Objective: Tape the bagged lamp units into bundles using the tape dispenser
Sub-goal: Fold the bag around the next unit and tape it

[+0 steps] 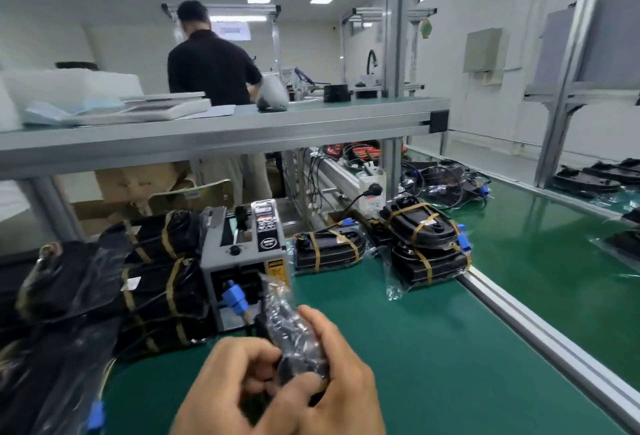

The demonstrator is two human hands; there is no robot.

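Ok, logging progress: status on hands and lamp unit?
Left hand and right hand both gripping bagged lamp unit. Tape dispenser directly ahead. Blue connector sits before its slot.

The left hand and right hand were cut off by the bottom edge and hid the lower part of the bagged lamp unit. The tape dispenser labels were too small to read. Bundles at left were blurred and cropped.

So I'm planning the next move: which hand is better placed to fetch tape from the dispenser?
Probably the left hand: the tape dispenser stands straight ahead of it, while the right hand wraps more fully round the bagged lamp unit and could hold it alone.
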